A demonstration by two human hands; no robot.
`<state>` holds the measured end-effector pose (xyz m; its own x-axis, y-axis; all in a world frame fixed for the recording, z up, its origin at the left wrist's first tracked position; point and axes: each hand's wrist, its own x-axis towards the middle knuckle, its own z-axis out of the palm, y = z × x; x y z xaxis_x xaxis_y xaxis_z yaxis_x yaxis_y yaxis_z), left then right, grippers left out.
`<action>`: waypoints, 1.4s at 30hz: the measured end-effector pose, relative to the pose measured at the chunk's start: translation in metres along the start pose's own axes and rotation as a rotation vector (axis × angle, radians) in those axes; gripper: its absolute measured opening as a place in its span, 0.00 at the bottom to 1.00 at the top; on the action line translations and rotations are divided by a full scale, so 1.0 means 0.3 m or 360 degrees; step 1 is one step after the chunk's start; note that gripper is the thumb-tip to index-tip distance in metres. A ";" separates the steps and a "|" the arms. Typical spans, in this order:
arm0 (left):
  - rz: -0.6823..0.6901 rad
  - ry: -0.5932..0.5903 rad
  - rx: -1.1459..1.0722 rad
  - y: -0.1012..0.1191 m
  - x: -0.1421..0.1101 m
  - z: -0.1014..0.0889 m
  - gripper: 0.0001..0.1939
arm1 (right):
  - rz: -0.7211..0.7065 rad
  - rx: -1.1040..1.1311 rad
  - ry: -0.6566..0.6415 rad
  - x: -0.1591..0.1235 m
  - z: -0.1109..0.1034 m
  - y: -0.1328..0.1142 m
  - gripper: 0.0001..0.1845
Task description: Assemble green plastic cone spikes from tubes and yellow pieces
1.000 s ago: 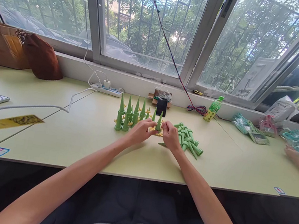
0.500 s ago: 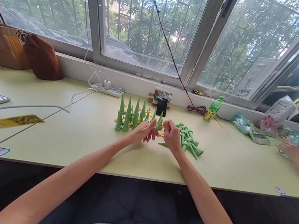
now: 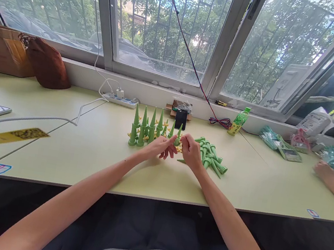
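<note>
Between my hands a green watering spike [image 3: 178, 135] stands with its pointed tip up. My left hand [image 3: 161, 146] pinches it low down between thumb and forefinger, the other fingers hanging loose. My right hand [image 3: 191, 150] is closed at the spike's right side, where its fingertips grip a small yellow valve [image 3: 182, 140], mostly covered by the fingers. Just left stand several upright green spikes [image 3: 143, 127] in rows, some with yellow valves sticking out at the side. On the right, beside my right wrist, lies a loose pile of green spikes [image 3: 210, 154].
A black phone [image 3: 181, 119] leans at a small box behind the spikes. A green drink bottle [image 3: 238, 121] and bundled cable [image 3: 221, 121] are by the sill. White cable [image 3: 42, 118] crosses the left. At far right another person's hands [image 3: 325, 170] handle a plastic-wrapped item.
My left hand's lower fingers have loosened and dropped away from the spike. The spike tilted, then came upright again. My right hand stays at its side, shifting only slightly.
</note>
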<state>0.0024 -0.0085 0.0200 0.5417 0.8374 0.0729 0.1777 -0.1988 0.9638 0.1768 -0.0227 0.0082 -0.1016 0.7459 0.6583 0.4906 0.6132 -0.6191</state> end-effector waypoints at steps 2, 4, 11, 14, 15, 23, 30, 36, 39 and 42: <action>-0.0021 -0.0006 0.0007 0.001 -0.001 -0.001 0.43 | -0.0002 0.0003 -0.0003 0.000 0.001 0.004 0.16; -0.0032 -0.0007 0.0016 0.003 -0.002 -0.002 0.43 | -0.0005 0.0004 -0.0009 0.000 0.002 0.009 0.16; -0.0013 -0.0015 0.0052 0.002 -0.007 -0.007 0.39 | 0.0011 0.0020 -0.0028 0.002 0.007 0.021 0.16; 0.0010 -0.0023 0.0094 -0.008 -0.006 -0.009 0.37 | 0.0022 0.0037 -0.0054 0.003 0.007 0.023 0.16; 0.0019 -0.0025 0.0104 -0.012 -0.005 -0.009 0.36 | 0.0030 0.0047 -0.0062 0.003 0.007 0.023 0.17; 0.0088 0.0003 0.0307 -0.008 -0.012 -0.009 0.32 | 0.0078 0.0074 -0.0113 0.002 0.007 0.026 0.17; 0.0094 0.0035 0.0398 -0.011 -0.018 -0.015 0.31 | 0.0097 0.0089 -0.0140 0.004 0.011 0.030 0.17; 0.0107 0.0031 0.0398 -0.012 -0.016 -0.015 0.31 | 0.0081 0.0067 -0.0124 0.002 0.008 0.026 0.17; 0.0119 0.0028 0.0390 -0.006 -0.017 -0.013 0.30 | 0.0063 0.0073 -0.0105 0.000 0.006 0.022 0.17; 0.0123 0.0013 0.0402 0.000 -0.018 -0.013 0.30 | 0.0059 0.0106 -0.0082 -0.001 0.004 0.019 0.16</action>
<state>-0.0036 -0.0111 0.0207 0.5550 0.8188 0.1470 0.3359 -0.3822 0.8609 0.1786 -0.0191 0.0039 -0.1298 0.7796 0.6127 0.4363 0.5998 -0.6707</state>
